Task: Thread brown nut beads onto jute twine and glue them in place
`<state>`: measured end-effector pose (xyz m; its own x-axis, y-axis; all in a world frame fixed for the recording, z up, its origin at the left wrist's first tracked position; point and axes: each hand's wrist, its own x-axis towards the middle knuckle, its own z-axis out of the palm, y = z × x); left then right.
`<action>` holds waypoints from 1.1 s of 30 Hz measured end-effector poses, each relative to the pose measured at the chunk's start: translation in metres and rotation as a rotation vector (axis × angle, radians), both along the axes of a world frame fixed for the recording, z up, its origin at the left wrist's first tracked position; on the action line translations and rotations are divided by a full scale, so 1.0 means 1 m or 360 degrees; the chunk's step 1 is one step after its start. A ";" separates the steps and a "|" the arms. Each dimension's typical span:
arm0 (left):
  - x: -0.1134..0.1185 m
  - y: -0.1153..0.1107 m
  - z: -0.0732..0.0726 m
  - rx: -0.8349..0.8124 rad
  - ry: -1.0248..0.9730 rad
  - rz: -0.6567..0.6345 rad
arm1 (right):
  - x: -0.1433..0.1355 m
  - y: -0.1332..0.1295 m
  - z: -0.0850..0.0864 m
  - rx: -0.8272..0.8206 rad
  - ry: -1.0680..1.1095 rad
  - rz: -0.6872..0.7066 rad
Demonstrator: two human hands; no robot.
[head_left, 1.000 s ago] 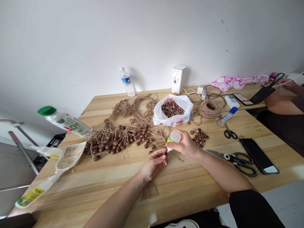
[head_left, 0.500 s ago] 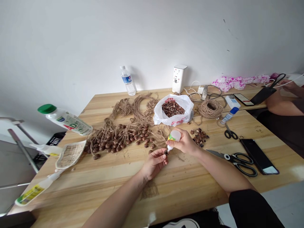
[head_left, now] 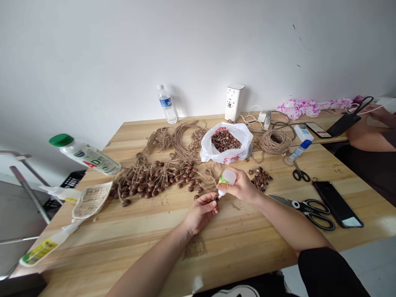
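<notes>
Wooden table (head_left: 148,231) | left hand (head_left: 202,212): pinching brown shell (head_left: 217,199) | right hand (head_left: 238,185): gripping glue bottle (head_left: 227,177), tip at shell

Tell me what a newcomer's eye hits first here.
Probably the heap of brown nut-like pieces with twine, left of centre on the table. Then the open white bag of shells, mid-table, and nearer, the right hand holding a squeeze bottle at a shell in the left hand.

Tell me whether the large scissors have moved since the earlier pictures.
No; the large scissors lie in the same place beside the black phone.
</notes>
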<state>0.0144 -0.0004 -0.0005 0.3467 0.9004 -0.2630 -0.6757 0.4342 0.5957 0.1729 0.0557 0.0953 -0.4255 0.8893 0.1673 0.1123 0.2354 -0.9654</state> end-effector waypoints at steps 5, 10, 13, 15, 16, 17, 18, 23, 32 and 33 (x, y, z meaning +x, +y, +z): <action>0.000 0.000 -0.001 -0.0002 0.0006 -0.0006 | 0.000 0.000 0.000 -0.0008 -0.0003 0.0026; 0.000 0.000 0.000 -0.0011 0.0004 0.0005 | 0.000 0.000 0.001 -0.0039 0.0021 0.0022; 0.000 0.001 0.000 -0.0015 -0.0007 0.0016 | 0.000 0.001 0.000 -0.0054 0.0052 0.0033; 0.000 0.000 0.000 -0.0009 -0.0012 0.0019 | 0.000 0.001 0.000 -0.0058 0.0072 0.0043; 0.000 0.000 -0.001 -0.0004 -0.0014 0.0019 | 0.000 0.001 -0.001 -0.0056 0.0080 0.0046; 0.000 0.000 -0.001 -0.0001 -0.0015 0.0016 | 0.000 0.001 -0.001 -0.0053 0.0087 0.0049; 0.000 0.000 -0.001 0.0000 -0.0016 0.0013 | 0.000 0.001 -0.001 -0.0047 0.0094 0.0052; 0.000 0.000 -0.001 -0.0014 -0.0035 0.0023 | 0.000 0.000 0.003 0.0003 0.0110 0.0021; 0.000 0.000 0.001 -0.0019 -0.0038 0.0019 | -0.001 0.000 0.001 -0.0017 0.0095 0.0017; 0.000 0.000 0.001 -0.0015 -0.0034 0.0013 | -0.001 -0.001 0.001 -0.0027 0.0085 0.0023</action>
